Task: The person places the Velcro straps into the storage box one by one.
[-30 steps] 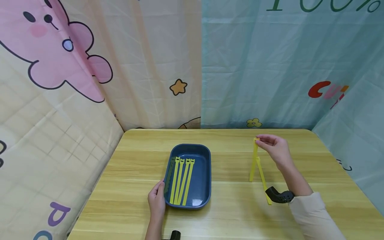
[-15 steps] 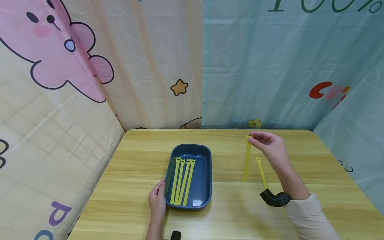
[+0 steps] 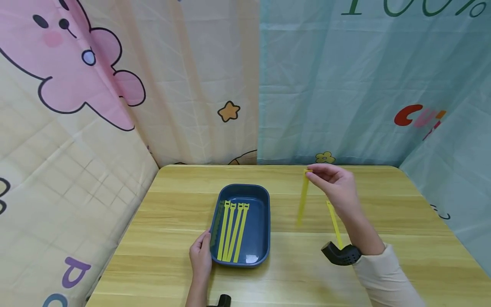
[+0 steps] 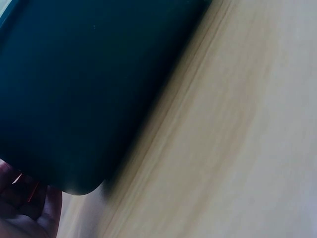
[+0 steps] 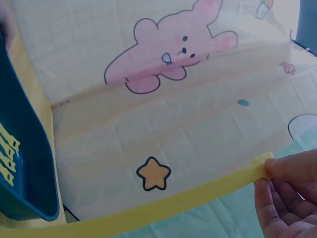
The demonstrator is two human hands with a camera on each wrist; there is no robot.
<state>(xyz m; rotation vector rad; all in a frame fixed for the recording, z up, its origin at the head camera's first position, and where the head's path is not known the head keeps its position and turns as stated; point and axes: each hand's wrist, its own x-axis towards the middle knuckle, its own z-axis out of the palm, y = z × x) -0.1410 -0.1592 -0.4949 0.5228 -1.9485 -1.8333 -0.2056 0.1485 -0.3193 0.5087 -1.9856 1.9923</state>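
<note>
My right hand (image 3: pixel 337 187) pinches the slotted head of a yellow cable tie (image 3: pixel 303 196) between thumb and fingers. The strap hangs above the table, right of a blue tray (image 3: pixel 267 230); in the right wrist view its flat length stretches leftward past the tray. Several similar cable ties (image 3: pixel 223 230) lie side by side in the tray's left half, heads toward the far end. With thumb and fingers, my left hand (image 3: pixel 200 256) holds the tray's near left side. Another yellow cable tie (image 3: pixel 334 224) lies on the table below my right wrist, its lower end hidden by the wrist camera.
The wooden table (image 3: pixel 172 196) carries the tray left of its middle. Printed curtains (image 3: pixel 184 85) stand behind the table and along both sides. A black wrist camera (image 3: pixel 341 254) sits at my right wrist; part of another (image 3: pixel 224 300) shows by the left forearm.
My right hand has moved left toward the tray with the cable tie, away from the one on the table. The left hand and the tray have kept their place.
</note>
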